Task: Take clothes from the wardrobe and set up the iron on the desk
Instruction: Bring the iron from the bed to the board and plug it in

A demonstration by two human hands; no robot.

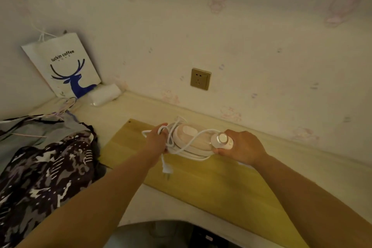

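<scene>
A small pink and white iron (189, 139) lies on a yellow board (211, 183) on the pale desk (112, 115). Its white cord (193, 156) is looped around the body. My right hand (241, 147) grips the iron's right end, beside its round white dial (222, 138). My left hand (158, 139) is closed on the cord loops at the iron's left end. The white plug (167, 170) dangles below my left wrist. Clothes (46, 171), a dark patterned garment and a grey one on thin hangers, are piled on the desk's left side.
A brass wall socket (200, 79) sits on the wall just above the desk, behind the iron. A white paper bag with a blue deer (64, 66) leans in the back left corner, with a white roll (104, 94) beside it. The desk's curved front edge is near me.
</scene>
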